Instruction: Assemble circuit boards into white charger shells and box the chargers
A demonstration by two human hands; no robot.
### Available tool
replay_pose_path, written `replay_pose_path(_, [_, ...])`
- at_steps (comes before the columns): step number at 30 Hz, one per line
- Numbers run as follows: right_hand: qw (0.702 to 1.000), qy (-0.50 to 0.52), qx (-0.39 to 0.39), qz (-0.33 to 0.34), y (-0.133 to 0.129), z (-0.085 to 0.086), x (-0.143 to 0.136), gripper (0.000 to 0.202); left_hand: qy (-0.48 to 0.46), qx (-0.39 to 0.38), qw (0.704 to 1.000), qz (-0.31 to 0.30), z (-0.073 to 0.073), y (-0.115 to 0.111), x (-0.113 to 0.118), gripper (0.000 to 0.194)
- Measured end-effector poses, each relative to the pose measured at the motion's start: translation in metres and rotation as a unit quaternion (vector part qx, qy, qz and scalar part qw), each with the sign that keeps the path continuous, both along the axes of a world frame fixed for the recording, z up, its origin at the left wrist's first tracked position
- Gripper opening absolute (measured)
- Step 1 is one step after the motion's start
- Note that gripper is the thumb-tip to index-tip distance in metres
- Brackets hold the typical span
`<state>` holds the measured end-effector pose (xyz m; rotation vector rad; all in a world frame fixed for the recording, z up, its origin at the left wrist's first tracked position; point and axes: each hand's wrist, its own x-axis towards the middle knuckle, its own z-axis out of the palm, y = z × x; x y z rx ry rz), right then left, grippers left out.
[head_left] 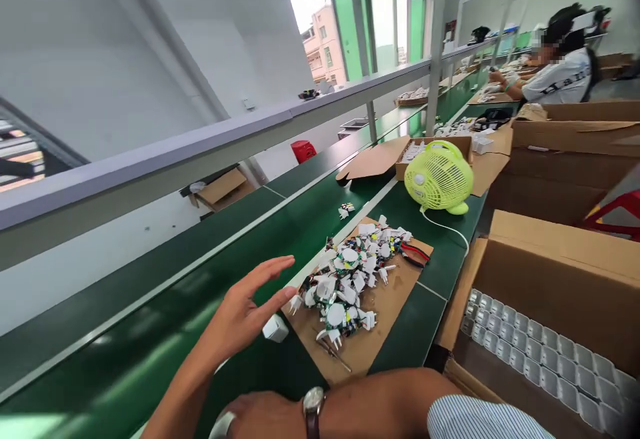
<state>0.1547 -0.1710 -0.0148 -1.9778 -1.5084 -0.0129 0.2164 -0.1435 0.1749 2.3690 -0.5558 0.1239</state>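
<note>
Our left hand (241, 315) is wide open, empty. We can't tell the grip of our right hand (264, 415). Cardboard (383, 309) lies under the plug parts (349, 292), maybe keeping them together.

Right hand (263, 415): partly below my view.
White object (223, 425): mostly cut off, kind unclear.
Open carton (565, 242): right end beyond view.

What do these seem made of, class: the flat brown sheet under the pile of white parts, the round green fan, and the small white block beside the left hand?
Flat brown sheet: probably cardboard, matt with darker marks.
Round green fan: likely moulded plastic, smooth, with a ribbed grille.
Small white block: perhaps smooth plastic; its plain faces leave card possible.
</note>
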Motion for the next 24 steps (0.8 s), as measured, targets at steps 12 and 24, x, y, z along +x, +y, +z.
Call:
replay_pose_path(12, [0.982, 0.041, 0.186, -0.009, -0.006, -0.020, -0.012, 0.028, 0.069, -0.266, 0.893, 0.357, -0.128, 0.137, -0.152, 0.067])
replay_pose_path(24, [0.990, 0.013, 0.138, 0.002, -0.006, -0.017, -0.011, 0.040, 0.080, -0.444, 0.823, 0.345, -0.172, 0.134, -0.180, 0.068])
